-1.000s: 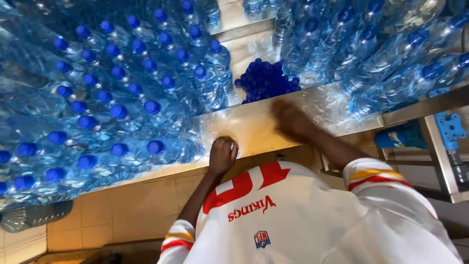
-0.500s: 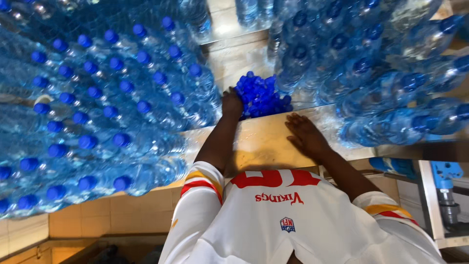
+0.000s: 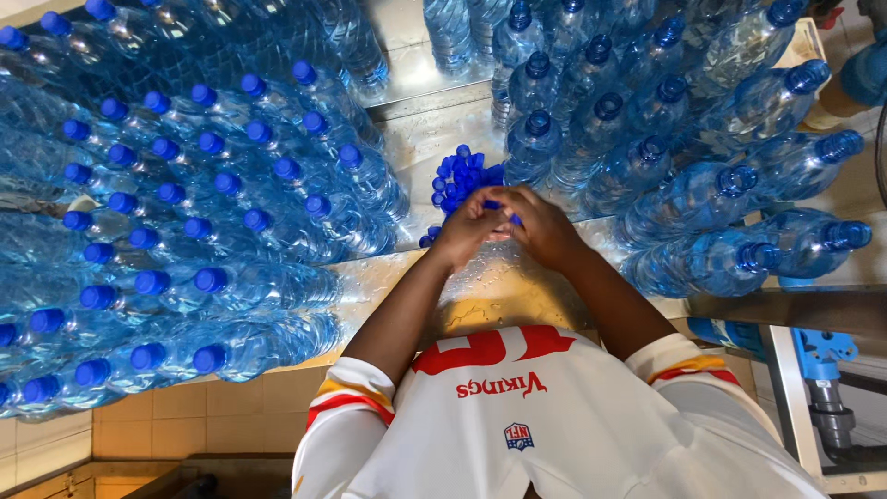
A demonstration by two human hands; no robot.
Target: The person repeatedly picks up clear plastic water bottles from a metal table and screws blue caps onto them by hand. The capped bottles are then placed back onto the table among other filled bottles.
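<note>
A heap of loose blue bottle caps (image 3: 459, 177) lies on the wet steel table (image 3: 504, 286), between two banks of water bottles. My left hand (image 3: 465, 228) and my right hand (image 3: 546, 227) meet at the near edge of the heap, fingers curled and touching each other. Blue caps (image 3: 496, 204) show between the fingertips of both hands. One or two more caps (image 3: 428, 237) lie loose just left of my left wrist. How many caps each hand holds is hidden by the fingers.
Clear water bottles with blue caps (image 3: 199, 231) fill the table's left side. More capped bottles (image 3: 702, 176) crowd the right side and back. A blue machine part (image 3: 813, 356) sits below the table at right. Tiled wall (image 3: 139, 434) lies at lower left.
My left hand went from the table's near edge to the cap heap. My right hand lifted off the tabletop and joined it there, and both now close on caps.
</note>
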